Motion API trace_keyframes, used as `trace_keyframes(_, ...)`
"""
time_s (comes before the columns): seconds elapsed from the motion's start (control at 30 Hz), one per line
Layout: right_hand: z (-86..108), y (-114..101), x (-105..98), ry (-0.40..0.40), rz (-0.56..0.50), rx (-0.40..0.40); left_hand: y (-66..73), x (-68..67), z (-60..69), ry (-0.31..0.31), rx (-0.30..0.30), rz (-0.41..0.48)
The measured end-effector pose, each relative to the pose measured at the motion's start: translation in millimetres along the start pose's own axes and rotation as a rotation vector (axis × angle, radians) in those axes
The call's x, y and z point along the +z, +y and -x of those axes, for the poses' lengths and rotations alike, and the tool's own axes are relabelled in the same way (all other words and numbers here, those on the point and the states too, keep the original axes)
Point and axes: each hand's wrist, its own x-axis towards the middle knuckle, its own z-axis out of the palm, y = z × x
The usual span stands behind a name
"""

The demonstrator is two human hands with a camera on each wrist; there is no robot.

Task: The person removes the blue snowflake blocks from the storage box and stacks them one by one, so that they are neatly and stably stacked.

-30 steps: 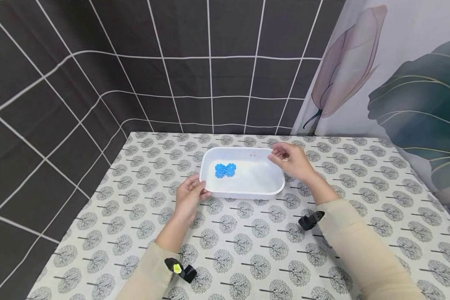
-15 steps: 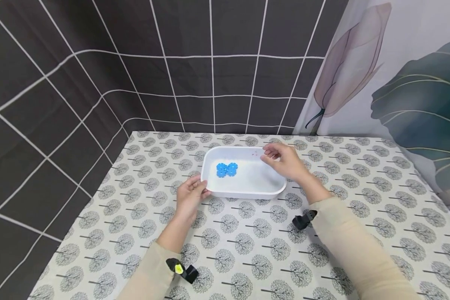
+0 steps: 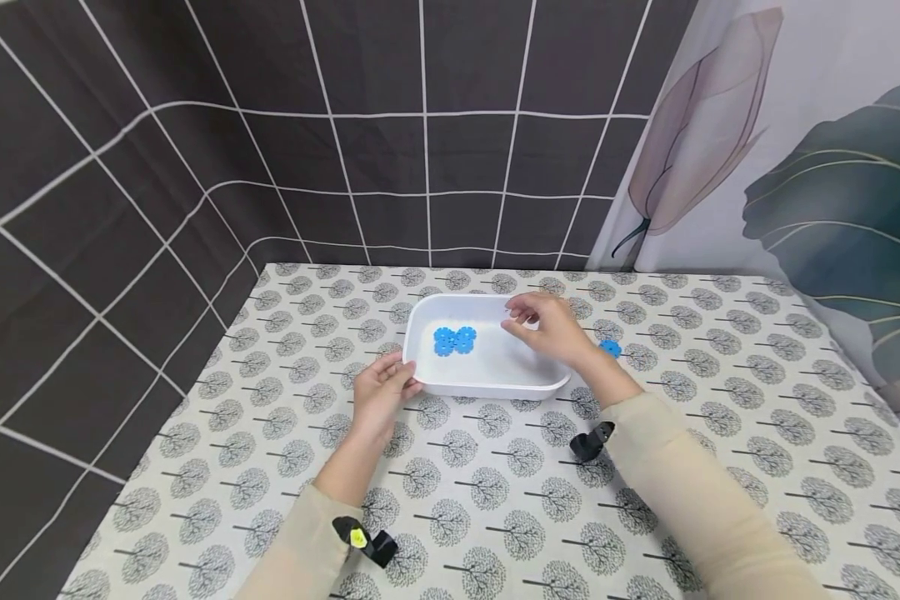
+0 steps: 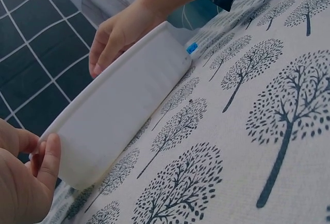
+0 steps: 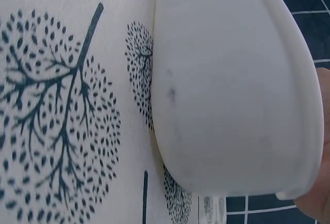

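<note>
A white tray (image 3: pixel 487 389) lies on the cloth, two joined blue flower-shaped clusters (image 3: pixel 454 341) at its inner left. My left hand (image 3: pixel 377 400) grips the tray's left rim with the thumb on top; the left wrist view shows this hand (image 4: pixel 28 170) at the near end of the tray (image 4: pixel 124 100). My right hand (image 3: pixel 547 329) is over the tray's right part, fingers bent and thumb apart from them, with nothing visible between. In the right wrist view the tray wall (image 5: pixel 232 90) hides most of that hand (image 5: pixel 317 193).
Another blue piece (image 3: pixel 610 347) lies on the cloth right of the tray, beside my right forearm; it also shows past the tray's far end in the left wrist view (image 4: pixel 192 48). A dark gridded curtain (image 3: pixel 375 150) and a floral curtain (image 3: pixel 705 133) hang behind the table.
My right hand has moved left over the tray, from its right rim further inward. The blue piece beyond the forearm has come into view. My left hand has stayed on the rim.
</note>
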Motion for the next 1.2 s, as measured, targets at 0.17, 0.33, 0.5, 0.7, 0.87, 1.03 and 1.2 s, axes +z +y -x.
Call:
trace_keyframes(0.17, -3.9, -3.7, 8.0, -0.028, 0.008, -0.023, -0.2, 0.6, 0.1, 0.001, -0.005, 0.005)
trace_keyframes(0.33, -8.3, -5.8, 15.3, -0.074, 0.042, -0.002, -0.3, 1.0, -0.1, 0.003, -0.004, 0.004)
trace_keyframes(0.5, -12.4, -6.2, 21.4, -0.116, 0.057, 0.005, -0.5, 1.3, -1.2, 0.001, -0.006, -0.001)
trace_keyframes(0.7, -17.3, -5.1, 29.6, -0.182, 0.06, -0.009, -1.0, 0.1, -1.7, -0.003, -0.006, 0.001)
trace_keyframes(0.87, -19.8, -7.4, 33.9, -0.258, 0.098, 0.015, -1.1, 0.0, -1.9, -0.005, -0.001, 0.005)
trace_keyframes(1.03, -19.6, -14.0, 35.8, -0.361, 0.133, 0.03, -1.3, -0.5, -2.0, -0.002, -0.002, 0.009)
trace_keyframes(1.2, -18.9, -15.0, 39.6, -0.431, 0.177, 0.0, -0.7, -0.1, -1.9, -0.001, -0.01, 0.01)
